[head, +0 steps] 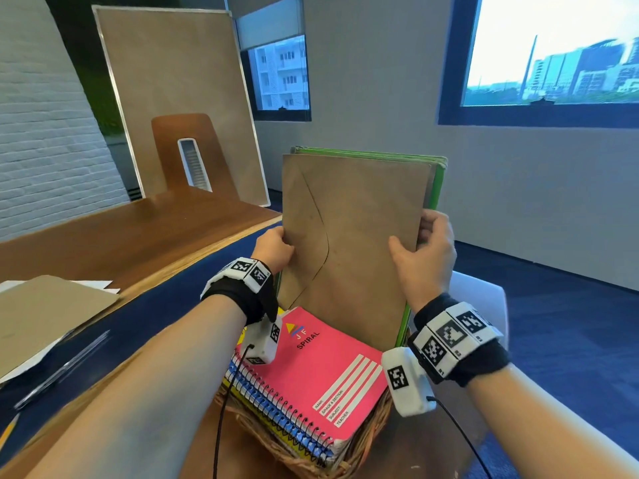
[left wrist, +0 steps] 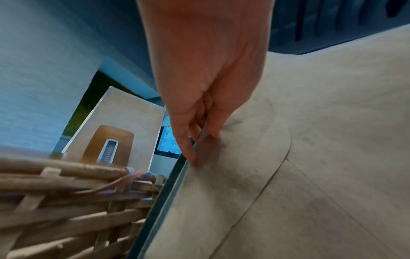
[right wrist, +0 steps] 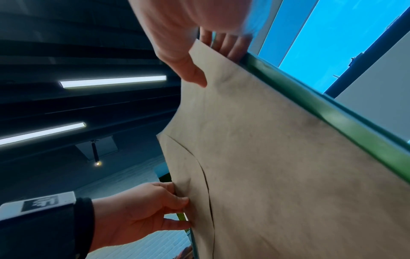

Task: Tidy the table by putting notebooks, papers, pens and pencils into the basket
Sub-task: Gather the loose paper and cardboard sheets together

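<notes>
A brown envelope (head: pixel 349 243) backed by a green folder (head: pixel 436 188) stands upright in the wicker basket (head: pixel 304 458), behind a pink spiral notebook (head: pixel 311 371) that lies on top of other spiral notebooks. My left hand (head: pixel 273 248) pinches the stack's left edge, thumb on the envelope (left wrist: pixel 255 175). My right hand (head: pixel 423 252) grips the right edge, thumb in front and fingers behind the folder (right wrist: pixel 332 112). The lower end of the envelope (right wrist: pixel 277 166) is hidden behind the notebook. The basket's woven rim (left wrist: pixel 66 189) shows close by in the left wrist view.
On the table at the left lie another brown envelope (head: pixel 45 312) over white papers (head: pixel 93 285), and pens (head: pixel 65 368) on a blue mat (head: pixel 166 302). A yellow pencil (head: pixel 8 433) shows at the left edge. A wooden chair back (head: pixel 186 150) stands behind the table.
</notes>
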`<action>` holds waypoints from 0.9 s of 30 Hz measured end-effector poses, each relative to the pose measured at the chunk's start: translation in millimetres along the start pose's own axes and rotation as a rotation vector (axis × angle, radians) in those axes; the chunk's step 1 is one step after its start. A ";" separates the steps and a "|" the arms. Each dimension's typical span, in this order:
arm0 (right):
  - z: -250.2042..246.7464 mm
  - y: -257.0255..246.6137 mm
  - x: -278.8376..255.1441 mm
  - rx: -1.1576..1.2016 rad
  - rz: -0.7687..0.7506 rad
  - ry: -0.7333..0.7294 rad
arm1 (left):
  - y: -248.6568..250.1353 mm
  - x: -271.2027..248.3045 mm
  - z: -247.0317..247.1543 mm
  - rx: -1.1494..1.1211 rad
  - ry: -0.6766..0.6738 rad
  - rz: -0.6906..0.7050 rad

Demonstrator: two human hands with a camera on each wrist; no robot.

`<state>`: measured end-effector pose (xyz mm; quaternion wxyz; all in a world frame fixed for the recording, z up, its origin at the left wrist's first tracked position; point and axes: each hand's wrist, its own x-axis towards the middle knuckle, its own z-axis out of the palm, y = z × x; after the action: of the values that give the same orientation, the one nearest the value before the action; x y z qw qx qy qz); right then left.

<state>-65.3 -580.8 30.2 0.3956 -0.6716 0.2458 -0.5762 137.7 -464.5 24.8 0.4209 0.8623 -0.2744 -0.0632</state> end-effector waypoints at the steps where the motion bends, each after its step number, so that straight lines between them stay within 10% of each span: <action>1: 0.4 -0.5 1.4 -0.013 -0.040 0.042 | 1.1 -0.1 -0.5 0.041 0.001 0.004; 12: -1.4 2.1 16.3 0.106 0.235 -0.030 | 24.3 -9.0 -6.9 0.078 0.165 -0.003; 27: 7.8 -13.1 16.8 0.063 0.108 0.054 | 22.3 -17.3 -15.1 0.112 0.119 -0.074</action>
<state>-55.7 -584.7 50.4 0.4401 -0.6288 0.2741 -0.5795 118.9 -455.9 49.3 0.3849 0.8963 -0.2198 -0.0118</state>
